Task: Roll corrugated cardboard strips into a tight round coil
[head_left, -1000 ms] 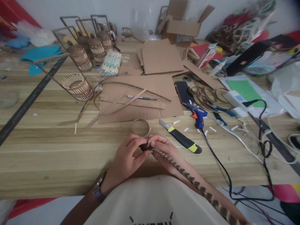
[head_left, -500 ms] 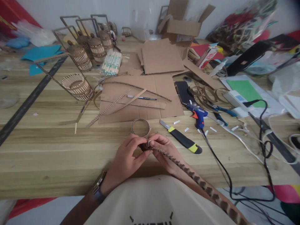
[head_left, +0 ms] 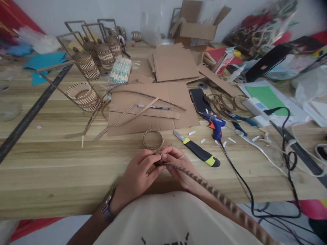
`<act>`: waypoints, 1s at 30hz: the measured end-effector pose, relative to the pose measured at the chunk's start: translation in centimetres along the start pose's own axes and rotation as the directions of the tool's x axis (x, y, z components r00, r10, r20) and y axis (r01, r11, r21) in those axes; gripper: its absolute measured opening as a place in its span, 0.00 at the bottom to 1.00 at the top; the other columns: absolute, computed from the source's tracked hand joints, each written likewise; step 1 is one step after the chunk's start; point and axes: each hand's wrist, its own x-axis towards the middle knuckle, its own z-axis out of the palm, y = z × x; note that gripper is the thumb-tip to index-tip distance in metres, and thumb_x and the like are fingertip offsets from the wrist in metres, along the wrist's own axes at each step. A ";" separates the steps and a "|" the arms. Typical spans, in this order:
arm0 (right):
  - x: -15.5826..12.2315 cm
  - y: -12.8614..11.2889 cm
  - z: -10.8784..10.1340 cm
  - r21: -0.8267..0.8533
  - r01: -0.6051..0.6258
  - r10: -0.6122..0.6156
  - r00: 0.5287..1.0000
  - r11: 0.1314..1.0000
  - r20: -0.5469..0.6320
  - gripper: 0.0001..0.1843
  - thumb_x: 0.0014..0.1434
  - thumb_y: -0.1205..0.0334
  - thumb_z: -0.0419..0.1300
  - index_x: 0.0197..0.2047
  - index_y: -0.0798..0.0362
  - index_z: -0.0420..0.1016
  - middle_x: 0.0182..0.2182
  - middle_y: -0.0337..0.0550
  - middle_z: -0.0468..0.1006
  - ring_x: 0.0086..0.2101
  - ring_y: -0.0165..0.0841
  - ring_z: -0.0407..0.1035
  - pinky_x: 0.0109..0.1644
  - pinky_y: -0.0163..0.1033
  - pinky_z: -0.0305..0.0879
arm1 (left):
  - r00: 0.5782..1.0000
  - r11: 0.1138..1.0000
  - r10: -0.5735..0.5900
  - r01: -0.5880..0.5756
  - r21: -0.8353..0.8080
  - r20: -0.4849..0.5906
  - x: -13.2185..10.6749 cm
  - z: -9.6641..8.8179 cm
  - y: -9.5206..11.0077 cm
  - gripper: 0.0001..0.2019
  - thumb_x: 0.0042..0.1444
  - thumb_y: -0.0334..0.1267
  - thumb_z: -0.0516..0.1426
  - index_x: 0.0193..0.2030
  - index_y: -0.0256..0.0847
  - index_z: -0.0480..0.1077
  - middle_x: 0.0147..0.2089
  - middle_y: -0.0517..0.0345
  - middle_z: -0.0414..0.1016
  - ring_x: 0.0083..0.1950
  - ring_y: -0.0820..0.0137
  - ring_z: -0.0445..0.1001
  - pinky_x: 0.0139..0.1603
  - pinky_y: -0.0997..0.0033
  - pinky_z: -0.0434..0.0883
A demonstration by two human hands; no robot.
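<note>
Both hands meet at the near edge of the wooden table (head_left: 51,163). My left hand (head_left: 136,175) and my right hand (head_left: 178,165) pinch the end of a long corrugated cardboard strip (head_left: 217,195), which trails down to the lower right over my right forearm. The fingertips of both hands press together on the strip's end, rolling or folding it. Just beyond the fingers a small cardboard ring (head_left: 152,139) lies flat on the table. A watch sits on my left wrist.
A black-and-yellow utility knife (head_left: 199,153) lies right of the hands, a blue glue gun (head_left: 214,124) with its black cord beyond it. Flat cardboard sheets (head_left: 153,109) with strips and a pen lie ahead. Woven cardboard baskets (head_left: 84,95) stand at the back left, a phone (head_left: 200,100) and clutter at the right.
The hands stay in place, fingers shifting slightly on the strip's end. The view has tilted a little.
</note>
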 end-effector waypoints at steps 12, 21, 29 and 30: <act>0.3 -1.0 -0.8 -0.191 0.067 -0.034 0.985 0.979 0.170 0.12 0.54 0.55 0.74 0.36 0.50 0.78 0.32 0.35 0.77 0.32 0.26 0.71 0.38 0.34 0.70 | 0.999 1.000 0.026 -0.026 0.013 0.019 -0.5 -0.1 -0.3 0.04 0.65 0.31 0.57 0.43 0.42 0.65 0.39 0.52 0.78 0.44 0.64 0.81 0.41 0.66 0.80; 0.0 -1.9 -0.2 -0.114 -0.144 0.159 0.978 0.983 0.132 0.16 0.49 0.63 0.72 0.41 0.51 0.74 0.30 0.32 0.72 0.30 0.25 0.66 0.35 0.32 0.64 | 0.989 0.992 0.124 -0.120 -0.047 0.079 -0.6 0.1 -0.3 0.07 0.66 0.28 0.55 0.47 0.41 0.64 0.44 0.48 0.78 0.46 0.64 0.80 0.45 0.62 0.80; -0.8 -2.3 0.6 -0.361 0.071 -0.003 0.983 0.930 0.184 0.20 0.57 0.54 0.70 0.48 0.48 0.69 0.33 0.34 0.70 0.31 0.27 0.65 0.35 0.34 0.64 | 0.992 0.998 0.060 -0.056 -0.031 0.109 -0.3 -0.4 0.2 0.12 0.69 0.32 0.54 0.58 0.39 0.67 0.45 0.49 0.78 0.47 0.65 0.79 0.48 0.65 0.80; -1.0 -2.4 0.5 -0.414 0.120 -0.040 0.980 0.902 0.197 0.21 0.57 0.54 0.70 0.51 0.47 0.69 0.34 0.35 0.70 0.32 0.28 0.66 0.35 0.35 0.65 | 0.992 0.998 0.051 -0.048 -0.027 0.116 -0.3 -0.5 0.2 0.12 0.70 0.33 0.54 0.58 0.39 0.67 0.45 0.49 0.78 0.47 0.65 0.79 0.48 0.66 0.80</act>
